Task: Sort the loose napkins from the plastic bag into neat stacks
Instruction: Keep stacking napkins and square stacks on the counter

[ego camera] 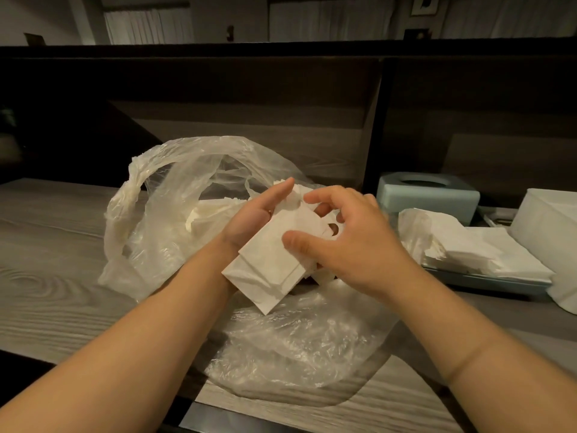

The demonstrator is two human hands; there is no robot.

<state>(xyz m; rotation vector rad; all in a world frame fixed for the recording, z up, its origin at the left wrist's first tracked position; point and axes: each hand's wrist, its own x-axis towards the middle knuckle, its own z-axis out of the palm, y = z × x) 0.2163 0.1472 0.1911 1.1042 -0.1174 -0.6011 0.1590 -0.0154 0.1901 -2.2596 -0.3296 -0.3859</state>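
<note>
A stack of white folded napkins [274,260] lies tilted in my left hand [259,214], whose fingers are straight along the stack's left side. My right hand [352,242] grips the stack from the right, thumb on its top face and curled fingers over its far edge. Behind both hands sits the open clear plastic bag [162,195], with loose napkins [212,210] still inside. A neat pile of napkins [468,251] rests on the right.
The pile lies on a teal tray [487,281]. A teal tissue box [427,192] stands behind it and a white paper roll [549,220] at the far right. Crumpled clear plastic [296,339] covers the wooden counter [46,245] in front. A dark partition rises behind.
</note>
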